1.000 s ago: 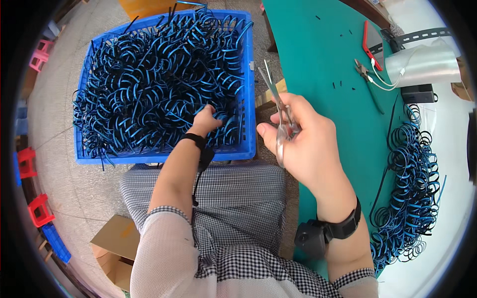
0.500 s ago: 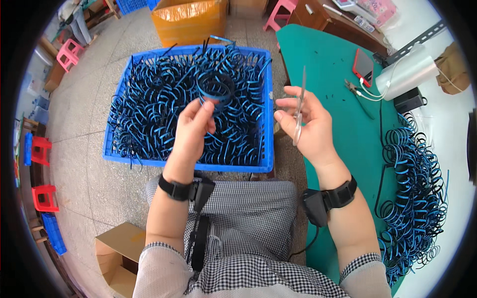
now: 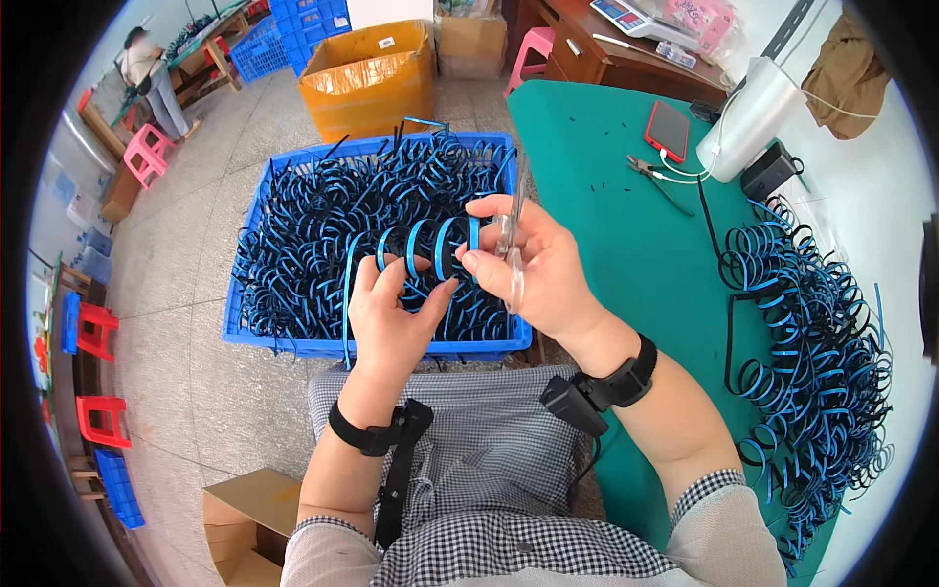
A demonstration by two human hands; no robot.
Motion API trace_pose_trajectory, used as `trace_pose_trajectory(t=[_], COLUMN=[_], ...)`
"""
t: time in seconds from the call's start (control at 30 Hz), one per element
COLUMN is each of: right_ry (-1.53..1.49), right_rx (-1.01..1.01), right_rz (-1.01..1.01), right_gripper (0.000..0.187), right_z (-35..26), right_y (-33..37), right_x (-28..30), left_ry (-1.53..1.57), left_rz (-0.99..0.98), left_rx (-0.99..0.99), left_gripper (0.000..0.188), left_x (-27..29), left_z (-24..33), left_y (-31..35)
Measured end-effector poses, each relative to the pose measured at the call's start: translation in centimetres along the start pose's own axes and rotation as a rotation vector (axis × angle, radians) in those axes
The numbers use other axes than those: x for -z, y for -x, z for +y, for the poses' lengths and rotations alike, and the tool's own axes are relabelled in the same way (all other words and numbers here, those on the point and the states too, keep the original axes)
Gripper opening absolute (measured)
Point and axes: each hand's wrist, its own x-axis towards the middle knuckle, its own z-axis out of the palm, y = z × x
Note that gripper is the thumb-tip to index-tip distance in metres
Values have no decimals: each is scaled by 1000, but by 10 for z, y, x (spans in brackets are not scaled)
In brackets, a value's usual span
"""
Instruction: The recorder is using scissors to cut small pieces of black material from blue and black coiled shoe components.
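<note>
A blue-and-black coiled strip (image 3: 413,248) is stretched sideways between my hands, above a blue plastic crate (image 3: 489,346) heaped with similar coils. My left hand (image 3: 386,328) has its fingers hooked among the loops, the thumb lower and apart; one strip end hangs down beside it. At the other end of the coil, my right hand (image 3: 548,274) pinches the strip between thumb and fingers. That same hand carries scissors (image 3: 520,186), their blades pointing up and away and the clear handles against the fingers.
On the green table (image 3: 606,264) at right lie a red-edged phone (image 3: 667,132), green-handled pliers (image 3: 665,186) and a big pile of coils (image 3: 807,382). A brown carton (image 3: 367,83) stands behind the crate, an open cardboard box (image 3: 249,509) at lower left. Another person (image 3: 156,83) stands far left.
My hands have come together; the right moved left and now pinches the coil's end. The coil, bunched in my left hand before, is drawn out sideways. The whole view has shifted.
</note>
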Motion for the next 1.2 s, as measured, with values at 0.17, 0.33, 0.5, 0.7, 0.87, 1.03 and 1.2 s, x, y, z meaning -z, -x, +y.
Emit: trace_pose_trajectory(t=[0.17,0.33,0.5,0.7,0.87,1.03,1.2], right_ry=[61,46,193,244,326,217,300], right_rx=[78,106,243,377,426,485,686], right_rz=[85,133,77,-23,-78,-95,-43], right_gripper=[45,56,64,68,67,60,53], right_z=[1,3,10,9,5,6,6], right_y=[-2,-3,1,5,7,3,0], right_x=[4,6,1,-4,-5,-3,-6], left_ry=[704,570,1038,1256,1483,1583,1744], left_rz=[-187,-144,-112,-180,-200,-207,-239], left_rx=[282,234,527,621,676,754,781], left_gripper=[82,57,31,21,12,14,19], left_x=[11,30,29,20,20,28,25], left_z=[11,34,62,56,56,63,62], left_y=[10,12,-11,-13,-13,-16,-14])
